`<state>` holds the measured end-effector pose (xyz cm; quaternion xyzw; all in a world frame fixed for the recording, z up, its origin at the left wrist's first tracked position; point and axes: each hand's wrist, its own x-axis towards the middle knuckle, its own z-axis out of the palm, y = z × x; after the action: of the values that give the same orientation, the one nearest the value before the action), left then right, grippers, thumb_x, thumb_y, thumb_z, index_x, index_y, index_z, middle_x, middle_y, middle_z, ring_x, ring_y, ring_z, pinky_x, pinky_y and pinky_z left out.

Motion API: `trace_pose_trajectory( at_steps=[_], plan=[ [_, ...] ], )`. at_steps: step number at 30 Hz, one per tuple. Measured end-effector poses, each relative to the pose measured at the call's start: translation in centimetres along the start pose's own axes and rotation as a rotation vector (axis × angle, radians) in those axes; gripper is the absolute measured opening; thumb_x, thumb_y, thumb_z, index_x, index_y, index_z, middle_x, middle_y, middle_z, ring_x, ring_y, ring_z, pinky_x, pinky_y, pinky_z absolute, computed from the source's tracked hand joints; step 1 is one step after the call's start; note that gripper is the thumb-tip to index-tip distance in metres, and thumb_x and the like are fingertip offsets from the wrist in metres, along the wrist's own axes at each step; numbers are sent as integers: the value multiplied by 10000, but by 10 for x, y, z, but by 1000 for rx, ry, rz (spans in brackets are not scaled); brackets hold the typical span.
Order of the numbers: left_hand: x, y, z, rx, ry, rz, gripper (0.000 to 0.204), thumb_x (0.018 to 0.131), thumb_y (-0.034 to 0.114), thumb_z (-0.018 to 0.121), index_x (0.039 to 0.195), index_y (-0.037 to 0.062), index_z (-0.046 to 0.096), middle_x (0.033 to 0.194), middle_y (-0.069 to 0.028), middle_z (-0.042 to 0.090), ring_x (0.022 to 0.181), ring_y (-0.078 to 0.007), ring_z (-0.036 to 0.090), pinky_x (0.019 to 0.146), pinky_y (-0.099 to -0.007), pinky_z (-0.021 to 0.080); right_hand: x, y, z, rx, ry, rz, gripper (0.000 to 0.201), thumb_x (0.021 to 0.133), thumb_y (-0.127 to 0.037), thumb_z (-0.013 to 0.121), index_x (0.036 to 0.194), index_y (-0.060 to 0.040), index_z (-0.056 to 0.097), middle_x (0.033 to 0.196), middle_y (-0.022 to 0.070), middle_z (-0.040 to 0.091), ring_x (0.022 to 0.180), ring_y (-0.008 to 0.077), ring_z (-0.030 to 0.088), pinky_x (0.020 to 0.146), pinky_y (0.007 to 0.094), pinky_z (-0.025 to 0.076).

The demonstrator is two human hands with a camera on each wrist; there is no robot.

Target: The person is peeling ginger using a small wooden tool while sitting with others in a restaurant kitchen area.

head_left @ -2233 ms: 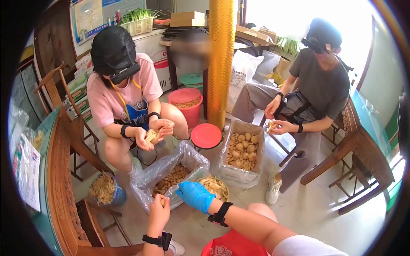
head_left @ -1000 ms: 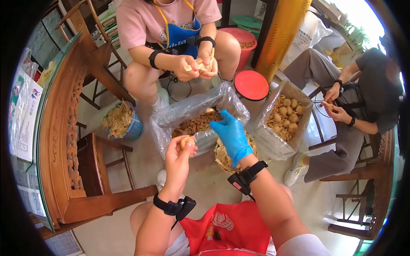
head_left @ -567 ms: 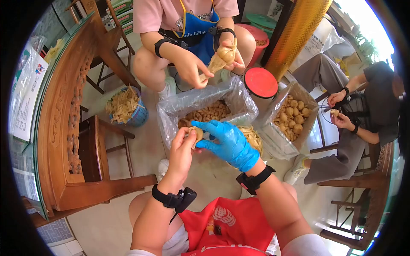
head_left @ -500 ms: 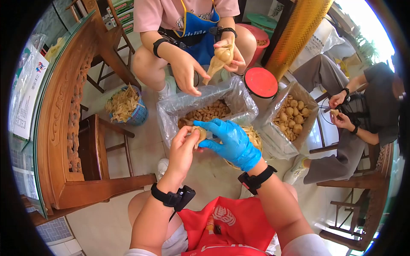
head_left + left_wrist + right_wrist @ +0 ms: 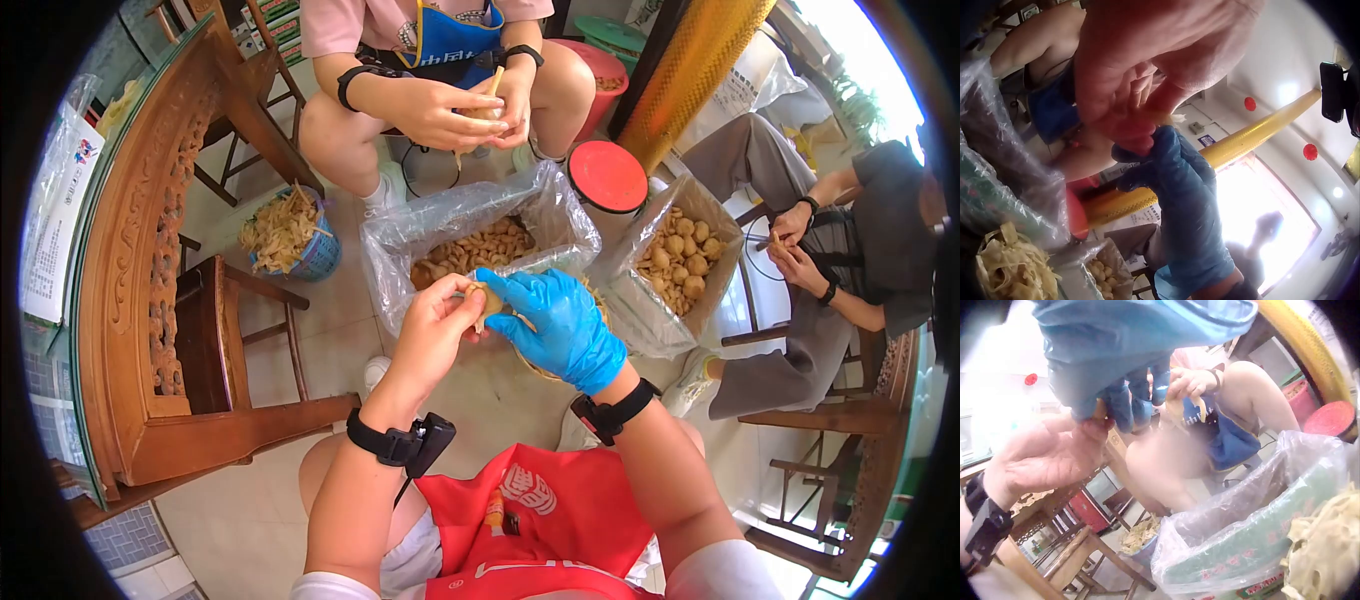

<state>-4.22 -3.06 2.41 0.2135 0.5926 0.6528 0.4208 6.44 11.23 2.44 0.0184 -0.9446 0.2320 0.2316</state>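
Observation:
A small round tan bulb with loose, papery skin is held between both hands over the near side of the plastic-lined box. My bare left hand pinches it between thumb and fingers. From the other side, my blue-gloved right hand has its thumb and fingertips at the skin. In the left wrist view, the gloved fingertips meet the bare ones at a pale scrap of skin. The glove covers most of the bulb in the right wrist view. Tan pieces lie inside the box.
A basket of peeled strips stands beside the box, partly under my right hand. Another lined box holds round bulbs. A blue basket of strips, a red-topped stool and a wooden chair surround them. Two people sit opposite, handling similar bulbs.
My right hand has come from over the box to the bulb in my left hand. Both hands have since shifted slightly right together. The person opposite has brought both hands together around their bulb.

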Motion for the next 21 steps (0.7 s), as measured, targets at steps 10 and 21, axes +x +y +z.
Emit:
trace_pose_trajectory(
  at_steps=[10,21],
  plan=[
    [9,-10,7,6,-21,17,169,942,232,527,961,68,564,811,-8,603,709,-86,557,631,-213,420,-1,0,10,-103,8,106,358,829,-167,590,1165,-49,557,817,116,597,728,273,581,681,369,445],
    [13,-6,15,6,90,35,171,945,210,504,954,52,569,758,-14,605,657,-66,525,610,-216,410,4,-6,10,438,237,426,215,931,-171,511,1084,-34,574,938,152,630,785,264,617,722,349,486]
  ],
)
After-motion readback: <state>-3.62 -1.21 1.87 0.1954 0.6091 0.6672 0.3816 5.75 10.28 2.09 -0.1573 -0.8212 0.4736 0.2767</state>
